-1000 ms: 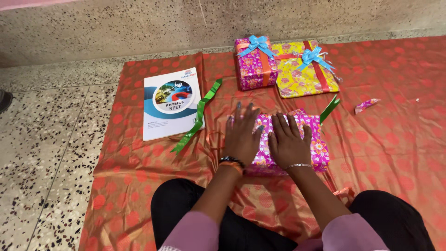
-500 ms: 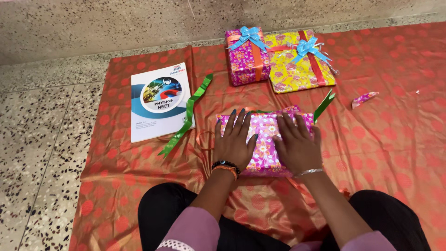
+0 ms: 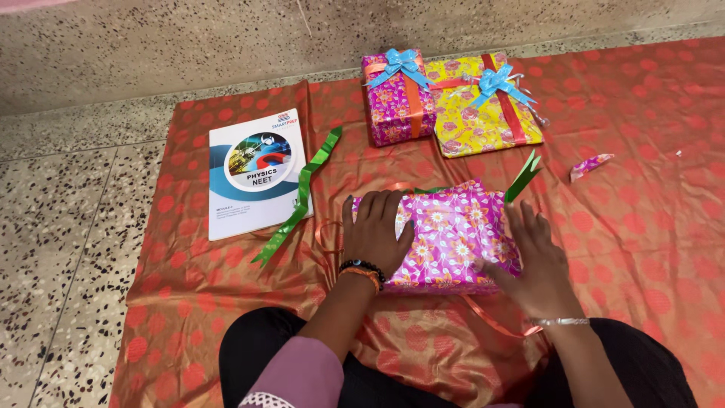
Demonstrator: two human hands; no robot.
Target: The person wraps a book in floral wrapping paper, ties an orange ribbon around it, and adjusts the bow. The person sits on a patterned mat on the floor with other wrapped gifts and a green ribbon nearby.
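The pink flowered parcel [image 3: 445,238] is lying near the middle of the orange dotted cloth [image 3: 189,302], being pressed flat under the left hand [image 3: 375,230] and steadied at its right edge by the right hand [image 3: 532,261], neither grip clenched. The paper could be creased, or the orange ribbon [image 3: 495,321] beneath dragged askew, if the parcel is being slid over the slippery cloth.

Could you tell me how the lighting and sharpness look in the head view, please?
Head view: soft, even light, faint shadows only; mild sheen on the orange cloth; the pink wrapped box under the left hand and right hand is sharp; slight wide-angle bending at the edges.
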